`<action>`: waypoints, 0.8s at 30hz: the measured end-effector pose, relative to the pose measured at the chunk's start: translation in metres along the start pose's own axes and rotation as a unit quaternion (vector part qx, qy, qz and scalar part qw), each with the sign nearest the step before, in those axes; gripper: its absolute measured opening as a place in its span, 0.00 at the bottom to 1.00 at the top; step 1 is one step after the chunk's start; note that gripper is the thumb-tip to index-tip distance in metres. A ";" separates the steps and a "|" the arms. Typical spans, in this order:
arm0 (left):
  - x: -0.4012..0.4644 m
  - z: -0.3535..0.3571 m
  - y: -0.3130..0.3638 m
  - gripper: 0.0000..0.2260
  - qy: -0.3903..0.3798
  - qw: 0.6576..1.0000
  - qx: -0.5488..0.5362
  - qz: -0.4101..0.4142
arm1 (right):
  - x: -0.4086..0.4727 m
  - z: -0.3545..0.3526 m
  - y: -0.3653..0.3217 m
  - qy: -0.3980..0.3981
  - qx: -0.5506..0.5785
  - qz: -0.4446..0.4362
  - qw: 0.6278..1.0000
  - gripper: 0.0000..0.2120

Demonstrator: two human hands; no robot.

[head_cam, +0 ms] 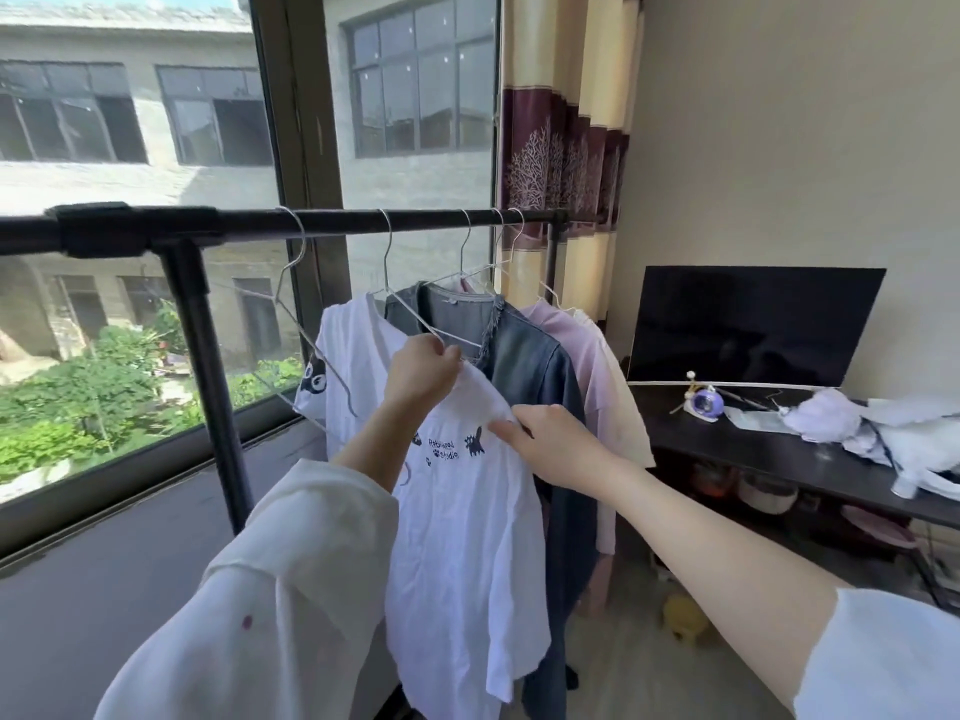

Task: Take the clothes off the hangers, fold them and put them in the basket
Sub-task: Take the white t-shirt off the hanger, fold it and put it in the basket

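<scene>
Pinched white T-shirt [457,511] shoulder with right hand [550,444], just below left hand [421,374] gripping its hanger [415,317], cloth hanging long-axis downward.

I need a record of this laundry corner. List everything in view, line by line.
Rail: one, black, across the window.
Bare hanger: one, silver wire, left on the rail.
T-shirt: one, white with cat print, on a hanger, front of the row.
Denim top: one, grey-blue, behind the T-shirt.
Pink top: one, behind the denim.
Curtain: one, cream and maroon, right of the window.
Screen: one, black, on the dark desk.
Left hand: grips the T-shirt's hanger wire.
Right hand: pinches the T-shirt's shoulder.
</scene>
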State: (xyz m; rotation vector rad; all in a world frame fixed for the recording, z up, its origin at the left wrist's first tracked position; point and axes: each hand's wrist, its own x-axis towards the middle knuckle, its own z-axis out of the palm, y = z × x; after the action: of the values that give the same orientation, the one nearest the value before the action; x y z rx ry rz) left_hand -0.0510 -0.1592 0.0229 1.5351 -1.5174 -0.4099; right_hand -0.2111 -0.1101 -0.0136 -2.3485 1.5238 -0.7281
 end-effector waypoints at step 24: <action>0.008 -0.017 -0.026 0.20 0.059 0.993 -0.026 -0.094 | 0.005 0.052 0.041 0.137 0.145 0.055 0.978 0.18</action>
State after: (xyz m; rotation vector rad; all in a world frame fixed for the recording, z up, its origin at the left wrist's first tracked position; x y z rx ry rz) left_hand -0.0204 -0.1651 0.0151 1.6378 -1.2665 -0.4547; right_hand -0.2134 -0.1349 -0.0754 -1.9968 1.5155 -1.1967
